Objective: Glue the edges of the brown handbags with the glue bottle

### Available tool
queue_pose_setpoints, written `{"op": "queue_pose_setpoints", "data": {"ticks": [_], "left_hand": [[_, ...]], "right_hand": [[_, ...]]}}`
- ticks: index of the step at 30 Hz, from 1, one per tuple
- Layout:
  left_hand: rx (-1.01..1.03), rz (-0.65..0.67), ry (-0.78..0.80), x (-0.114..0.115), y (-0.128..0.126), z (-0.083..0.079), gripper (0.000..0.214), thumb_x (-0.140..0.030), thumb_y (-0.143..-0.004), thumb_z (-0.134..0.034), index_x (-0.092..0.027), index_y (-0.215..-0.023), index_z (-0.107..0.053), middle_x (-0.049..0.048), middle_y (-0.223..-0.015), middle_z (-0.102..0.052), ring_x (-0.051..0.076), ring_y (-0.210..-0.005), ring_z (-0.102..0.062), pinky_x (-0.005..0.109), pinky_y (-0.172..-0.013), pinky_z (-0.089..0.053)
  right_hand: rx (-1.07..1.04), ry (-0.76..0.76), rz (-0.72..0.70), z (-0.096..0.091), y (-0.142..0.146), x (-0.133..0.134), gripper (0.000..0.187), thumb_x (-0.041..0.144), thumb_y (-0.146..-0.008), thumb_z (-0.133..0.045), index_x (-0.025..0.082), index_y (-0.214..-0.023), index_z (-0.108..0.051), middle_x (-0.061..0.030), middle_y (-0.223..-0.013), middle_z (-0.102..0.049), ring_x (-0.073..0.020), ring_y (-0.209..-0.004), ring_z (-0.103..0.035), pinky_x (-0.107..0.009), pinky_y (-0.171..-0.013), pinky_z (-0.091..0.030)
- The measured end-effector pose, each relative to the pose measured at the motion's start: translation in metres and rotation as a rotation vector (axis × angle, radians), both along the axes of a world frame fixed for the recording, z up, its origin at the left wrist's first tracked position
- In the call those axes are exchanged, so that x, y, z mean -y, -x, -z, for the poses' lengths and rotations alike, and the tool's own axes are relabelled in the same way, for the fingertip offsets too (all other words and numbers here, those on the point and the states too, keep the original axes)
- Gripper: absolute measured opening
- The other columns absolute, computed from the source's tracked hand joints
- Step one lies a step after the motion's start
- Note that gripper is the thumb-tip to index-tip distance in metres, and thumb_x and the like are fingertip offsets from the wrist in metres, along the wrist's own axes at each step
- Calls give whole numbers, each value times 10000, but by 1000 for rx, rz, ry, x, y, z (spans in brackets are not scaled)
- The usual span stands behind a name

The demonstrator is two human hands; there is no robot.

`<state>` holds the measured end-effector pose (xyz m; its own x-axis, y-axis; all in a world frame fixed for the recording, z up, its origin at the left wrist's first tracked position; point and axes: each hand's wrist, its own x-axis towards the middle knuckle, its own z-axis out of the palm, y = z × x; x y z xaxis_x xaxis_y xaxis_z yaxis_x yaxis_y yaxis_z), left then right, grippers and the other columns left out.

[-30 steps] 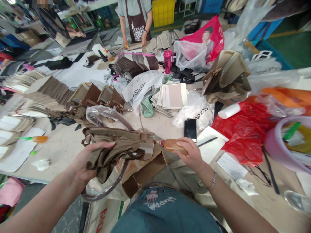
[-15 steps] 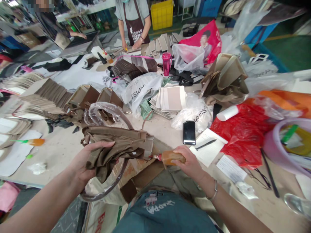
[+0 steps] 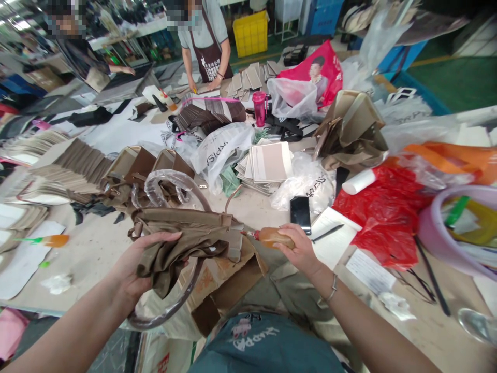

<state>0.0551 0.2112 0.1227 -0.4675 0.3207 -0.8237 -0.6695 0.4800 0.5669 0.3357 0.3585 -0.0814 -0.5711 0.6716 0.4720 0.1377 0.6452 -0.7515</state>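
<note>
My left hand (image 3: 136, 267) is closed round a crumpled brown bag (image 3: 186, 238) with plastic-wrapped handles, held just above the table's near edge. My right hand (image 3: 298, 248) grips an orange glue bottle (image 3: 271, 238), its red nozzle pointing left and close to the bag's right end. Brown cardboard (image 3: 217, 282) lies beneath the bag. A black phone (image 3: 300, 212) lies flat just beyond my right hand, beside a white notepad with a pen (image 3: 330, 235).
Stacks of brown and grey bag panels (image 3: 70, 166) fill the left. Finished brown bags (image 3: 147, 166) stand behind. Red plastic (image 3: 388, 217), a pink tub (image 3: 458, 228) and white bags crowd the right. Two people work at the far side.
The glue bottle's nozzle has stayed near the bag's right end while the camera tilted slightly. My left hand keeps its hold on the bag.
</note>
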Motion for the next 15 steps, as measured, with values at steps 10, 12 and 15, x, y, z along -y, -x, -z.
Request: {"op": "queue_pose_setpoints", "data": {"ticks": [10,12,15], "left_hand": [[-42,-6,10,-6,-2,-2,109,-39,-742,-550,-56,-768,-656,115,-624,-705,206,-447,-643,308,-413,-571],[-54,-1,14,-6,-2,-3,106,-31,-735,-555,-45,-761,-657,120,-618,-703,208,-448,-642,307,-417,-572],[-48,-29,47,-2,-3,-2,88,-32,-730,-567,-33,-737,-655,131,-597,-695,213,-427,-633,313,-407,-568]], "right_hand": [[-29,121,9,7,2,0,308,261,-792,-655,238,-1073,-533,-74,-1039,-572,-235,-999,-549,-436,-871,-480],[-54,121,53,8,6,-3,311,268,-789,-662,232,-1071,-539,-76,-1030,-570,-235,-1002,-544,-428,-873,-475],[-45,158,24,5,9,-4,278,278,-786,-667,223,-1034,-553,-63,-973,-578,-222,-947,-555,-395,-834,-481]]}}
